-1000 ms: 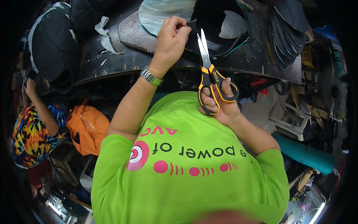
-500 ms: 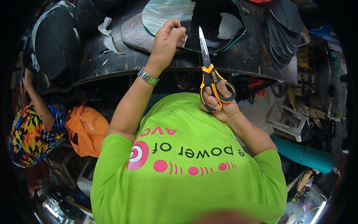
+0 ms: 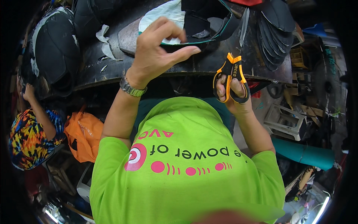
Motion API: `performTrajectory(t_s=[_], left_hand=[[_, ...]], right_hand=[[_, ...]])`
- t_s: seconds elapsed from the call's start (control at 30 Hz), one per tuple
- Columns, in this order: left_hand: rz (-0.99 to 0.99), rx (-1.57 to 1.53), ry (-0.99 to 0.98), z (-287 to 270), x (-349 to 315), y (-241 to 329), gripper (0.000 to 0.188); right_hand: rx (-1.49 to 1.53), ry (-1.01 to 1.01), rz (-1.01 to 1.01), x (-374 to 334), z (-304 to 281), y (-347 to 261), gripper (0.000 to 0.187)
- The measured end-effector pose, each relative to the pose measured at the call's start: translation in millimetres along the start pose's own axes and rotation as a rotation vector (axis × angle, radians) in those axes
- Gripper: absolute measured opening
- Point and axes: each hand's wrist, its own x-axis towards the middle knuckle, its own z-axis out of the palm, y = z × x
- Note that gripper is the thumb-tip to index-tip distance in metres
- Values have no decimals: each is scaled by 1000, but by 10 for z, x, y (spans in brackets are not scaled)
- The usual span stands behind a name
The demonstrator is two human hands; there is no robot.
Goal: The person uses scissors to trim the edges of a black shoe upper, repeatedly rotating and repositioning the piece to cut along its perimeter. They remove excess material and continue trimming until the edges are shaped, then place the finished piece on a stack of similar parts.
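My right hand [image 3: 235, 93] grips a pair of scissors [image 3: 235, 72] by its black and orange handles, points away from me. The blades are hard to make out against the dark table. My left hand [image 3: 154, 46], with a metal watch at the wrist, hovers in front of a black piece [image 3: 223, 31] with white lining and a teal edge. Its thumb is stretched out, apart from the curled fingers, and nothing shows between them. Part of the white lining [image 3: 164, 15] is hidden behind this hand. The lined piece rests partly over a grey slab [image 3: 128, 39].
Stacked black pieces [image 3: 274, 37] lie at the table's right end. Large black shaped pieces [image 3: 57, 44] and white scraps [image 3: 106, 43] are on the left. Another person's hand [image 3: 28, 91] is at the far left. An orange bag [image 3: 84, 134] and a grey stool [image 3: 285, 121] flank me.
My left hand has moved left and nearer, its pinched fingers now spread from the thumb. The scissors have swung right, away from the lined piece, which has shifted slightly.
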Motion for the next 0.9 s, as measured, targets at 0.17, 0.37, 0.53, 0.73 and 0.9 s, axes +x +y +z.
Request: performTrajectory(t_s=[0.17,0.37,0.53,0.73,0.9], left_hand=[[1,90,-119,430,128,-175,57],[-59,138,-258,588,-53,-328,55],[-129,58,-166,627,-93,-358,51],[-179,-265,-111,534,-126,-332,53],[-206,231,64,443,-178,-275,40]], right_hand=[[-44,20,-15,56,37,-26,38],[-72,33,-70,96,9,-137,36],[-47,-6,-118,191,53,-180,34],[-78,-87,-195,243,160,-175,35],[-71,-113,-299,238,138,-203,37]])
